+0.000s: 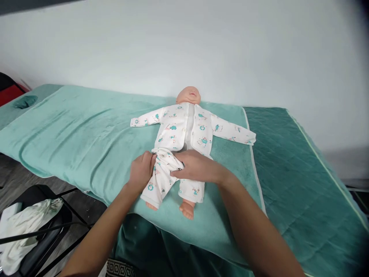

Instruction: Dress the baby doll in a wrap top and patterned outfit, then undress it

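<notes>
A baby doll (188, 95) lies on its back on a light green towel (86, 130), head toward the wall, arms spread. It wears a white printed top (175, 127) and matching printed trousers (161, 177). My left hand (141, 169) grips the bunched waistband at the doll's hip on the left. My right hand (197, 166) holds the waistband over the doll's belly. Bare doll feet (186, 209) stick out of the trouser legs.
The towel covers a dark green quilted bed (302, 181) against a white wall. A black folding chair (43, 227) with pale cloth (25, 223) on it stands at the lower left. A red and black object (10, 90) sits at the far left.
</notes>
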The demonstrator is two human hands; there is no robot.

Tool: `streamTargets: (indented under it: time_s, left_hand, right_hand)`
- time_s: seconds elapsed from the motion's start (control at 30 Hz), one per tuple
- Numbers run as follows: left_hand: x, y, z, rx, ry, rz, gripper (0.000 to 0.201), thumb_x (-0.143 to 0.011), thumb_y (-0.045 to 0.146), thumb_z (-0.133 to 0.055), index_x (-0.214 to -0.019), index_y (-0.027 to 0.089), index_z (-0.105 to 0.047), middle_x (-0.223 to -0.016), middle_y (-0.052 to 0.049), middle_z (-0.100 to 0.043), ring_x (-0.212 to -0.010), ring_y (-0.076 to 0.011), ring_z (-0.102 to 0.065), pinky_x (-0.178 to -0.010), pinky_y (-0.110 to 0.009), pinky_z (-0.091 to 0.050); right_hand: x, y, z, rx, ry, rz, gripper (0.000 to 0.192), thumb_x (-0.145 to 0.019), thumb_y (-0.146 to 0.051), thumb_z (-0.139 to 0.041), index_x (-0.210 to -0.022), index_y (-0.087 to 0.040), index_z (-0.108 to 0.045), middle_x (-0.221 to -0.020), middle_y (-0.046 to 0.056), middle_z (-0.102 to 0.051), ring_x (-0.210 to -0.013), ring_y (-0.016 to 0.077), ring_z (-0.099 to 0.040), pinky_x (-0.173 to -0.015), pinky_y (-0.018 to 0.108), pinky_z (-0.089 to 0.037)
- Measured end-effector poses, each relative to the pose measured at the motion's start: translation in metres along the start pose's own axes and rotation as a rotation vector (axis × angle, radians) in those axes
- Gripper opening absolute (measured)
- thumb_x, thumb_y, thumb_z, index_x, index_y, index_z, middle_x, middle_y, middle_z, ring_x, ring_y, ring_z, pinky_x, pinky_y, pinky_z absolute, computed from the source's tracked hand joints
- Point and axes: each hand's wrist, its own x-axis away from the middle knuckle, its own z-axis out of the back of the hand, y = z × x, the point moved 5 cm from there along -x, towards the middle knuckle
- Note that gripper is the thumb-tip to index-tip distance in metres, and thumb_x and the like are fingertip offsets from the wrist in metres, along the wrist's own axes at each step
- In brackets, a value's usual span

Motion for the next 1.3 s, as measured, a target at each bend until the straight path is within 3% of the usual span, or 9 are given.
streamTargets:
  time_s: [0.17,0.3,0.43,0.63,0.8,1.0,1.1,1.2,1.3]
  left_hand:
    - [0.000,0.002,-0.001,-0.204,0.121,-0.144,0.032,-0.104,0.031,-0.031,-0.077,0.023,-0.044,-0.071,-0.004,-0.059,-0.063,-0.0188,-0.054,-0.060,-0.032,-0.034]
    - [0.012,0.000,-0.003,-0.284,0.170,-0.104,0.031,-0.103,0.031,-0.033,-0.076,0.023,-0.046,-0.070,-0.005,-0.059,-0.061,-0.0195,-0.054,-0.059,-0.033,-0.034]
    - [0.005,0.000,-0.006,-0.256,0.149,-0.069,0.031,-0.103,0.032,-0.035,-0.077,0.022,-0.048,-0.073,-0.006,-0.060,-0.060,-0.0192,-0.052,-0.058,-0.033,-0.031]
    - [-0.023,0.001,-0.004,-0.070,0.119,-0.145,0.030,-0.102,0.037,-0.038,-0.081,0.020,-0.052,-0.082,-0.009,-0.061,-0.069,-0.0189,-0.052,-0.067,-0.033,-0.033]
    - [-0.014,-0.005,0.000,0.169,0.084,-0.082,0.027,-0.098,0.035,-0.046,-0.076,0.021,-0.052,-0.076,-0.005,-0.058,-0.067,-0.0177,-0.051,-0.067,-0.032,-0.035]
    - [-0.029,-0.014,0.007,0.660,0.226,0.084,0.020,-0.094,0.033,-0.052,-0.081,0.020,-0.057,-0.080,-0.001,-0.058,-0.076,-0.0135,-0.053,-0.073,-0.028,-0.043]
    - [-0.054,-0.016,-0.003,0.916,0.189,0.197,0.017,-0.089,0.035,-0.060,-0.086,0.019,-0.059,-0.083,0.000,-0.058,-0.077,-0.0128,-0.054,-0.074,-0.027,-0.045]
    - [-0.073,-0.006,-0.012,0.978,-0.024,0.211,0.020,-0.082,0.037,-0.068,-0.090,0.019,-0.061,-0.077,0.002,-0.056,-0.069,-0.0118,-0.051,-0.067,-0.026,-0.042]
    - [-0.080,0.013,-0.003,0.763,-0.177,0.000,0.030,-0.077,0.034,-0.076,-0.100,0.021,-0.062,-0.087,0.000,-0.057,-0.078,-0.0141,-0.053,-0.073,-0.028,-0.044]
  right_hand:
    - [-0.001,0.002,-0.003,-0.022,0.123,-0.064,0.019,-0.088,-0.024,-0.056,-0.104,-0.022,-0.066,-0.094,0.002,-0.073,-0.084,0.0190,-0.064,-0.071,0.028,-0.042]
    - [-0.003,0.001,-0.005,0.080,0.225,-0.166,0.015,-0.091,-0.021,-0.054,-0.103,-0.019,-0.063,-0.091,0.005,-0.070,-0.082,0.0196,-0.062,-0.068,0.028,-0.038]
    - [-0.006,0.000,-0.007,0.169,0.289,-0.240,0.018,-0.091,-0.019,-0.052,-0.108,-0.019,-0.059,-0.087,0.007,-0.068,-0.080,0.0211,-0.061,-0.065,0.028,-0.034]
    - [-0.004,0.007,-0.001,0.036,0.278,-0.160,0.007,-0.092,-0.026,-0.051,-0.096,-0.022,-0.054,-0.089,0.004,-0.065,-0.082,0.0208,-0.060,-0.068,0.029,-0.037]
    - [0.001,0.007,0.004,-0.055,0.138,-0.057,0.024,-0.093,-0.045,-0.055,-0.098,-0.022,-0.055,-0.093,0.003,-0.065,-0.085,0.0207,-0.059,-0.071,0.030,-0.040]
    - [0.010,0.005,0.015,-0.328,0.136,0.033,0.030,-0.093,-0.051,-0.057,-0.098,-0.021,-0.060,-0.090,0.001,-0.066,-0.079,0.0163,-0.059,-0.070,0.029,-0.043]
    - [0.017,0.015,0.029,-0.397,0.405,-0.020,0.029,-0.096,-0.048,-0.053,-0.093,-0.021,-0.059,-0.080,0.001,-0.065,-0.073,0.0160,-0.060,-0.067,0.029,-0.044]
    - [0.029,0.028,0.044,-0.010,0.843,-0.216,0.026,-0.094,-0.046,-0.056,-0.083,-0.021,-0.053,-0.076,0.002,-0.061,-0.069,0.0172,-0.056,-0.063,0.030,-0.040]
    - [0.030,0.034,0.040,0.401,0.919,-0.379,0.025,-0.091,-0.046,-0.059,-0.090,-0.021,-0.053,-0.094,0.008,-0.061,-0.082,0.0235,-0.057,-0.063,0.032,-0.039]
